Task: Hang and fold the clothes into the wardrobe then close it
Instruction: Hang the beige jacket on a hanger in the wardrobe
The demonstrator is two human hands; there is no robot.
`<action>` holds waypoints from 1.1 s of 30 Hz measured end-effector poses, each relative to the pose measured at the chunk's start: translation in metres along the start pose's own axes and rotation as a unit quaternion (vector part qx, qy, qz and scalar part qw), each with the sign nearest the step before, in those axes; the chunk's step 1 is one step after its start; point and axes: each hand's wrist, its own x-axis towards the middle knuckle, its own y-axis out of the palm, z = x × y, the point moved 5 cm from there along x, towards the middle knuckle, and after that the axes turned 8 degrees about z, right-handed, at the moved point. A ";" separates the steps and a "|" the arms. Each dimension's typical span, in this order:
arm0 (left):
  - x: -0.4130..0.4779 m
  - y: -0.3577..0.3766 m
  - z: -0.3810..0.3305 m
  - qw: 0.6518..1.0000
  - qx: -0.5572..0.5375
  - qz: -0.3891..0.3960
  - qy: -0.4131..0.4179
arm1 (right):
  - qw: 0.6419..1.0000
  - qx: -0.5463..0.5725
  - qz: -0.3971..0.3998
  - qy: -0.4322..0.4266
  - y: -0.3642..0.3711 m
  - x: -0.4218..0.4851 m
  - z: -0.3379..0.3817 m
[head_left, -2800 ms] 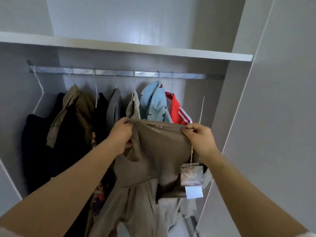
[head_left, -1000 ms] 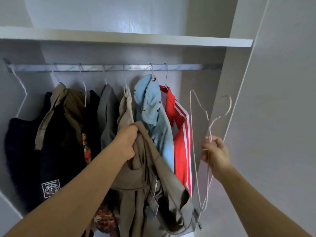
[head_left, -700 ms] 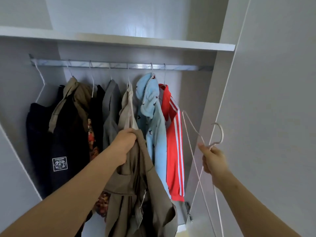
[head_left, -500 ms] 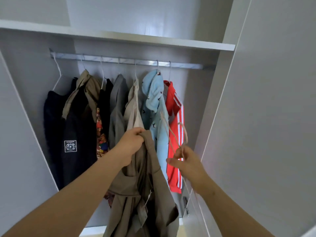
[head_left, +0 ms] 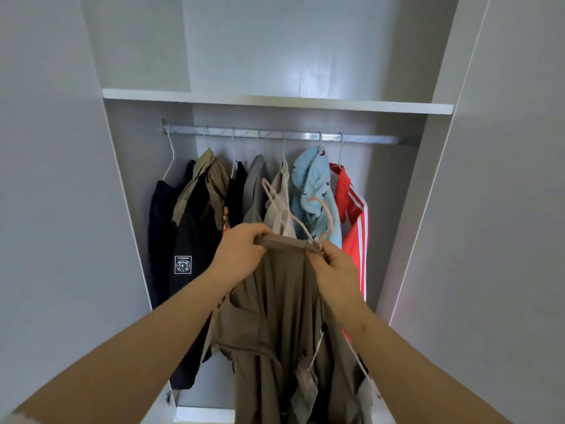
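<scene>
Our right hand, gripping the pink wire hanger, moves to the brown cloth coat | left hand grips coat

I look into a pale grey wardrobe: a white shelf above a metal rail (soft light sheens the upper back panel).

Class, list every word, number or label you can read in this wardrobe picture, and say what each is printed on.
White square patch on the black hanging garment: small lettering above a round emblem, too blurred to read.
No other text shows.
</scene>
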 end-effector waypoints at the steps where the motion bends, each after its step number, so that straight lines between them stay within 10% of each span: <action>1: 0.000 -0.003 0.004 1.000 0.028 -0.010 -0.003 | 1.000 0.007 -0.011 -0.012 0.001 0.001 0.005; 6: -0.007 0.007 0.043 0.983 0.089 0.053 -0.153 | 0.997 0.033 -0.048 -0.048 -0.005 0.004 0.020; 15: -0.021 0.005 0.036 0.918 -0.266 0.150 -0.252 | 0.994 0.084 -0.066 0.014 -0.018 -0.008 0.008; 24: -0.011 -0.012 0.011 0.840 -0.444 0.072 -0.302 | 0.991 0.077 -0.031 0.106 -0.027 -0.018 0.000; 33: 0.011 -0.041 0.039 0.843 -0.438 -0.037 -0.310 | 0.980 0.151 -0.004 0.131 -0.049 -0.026 0.009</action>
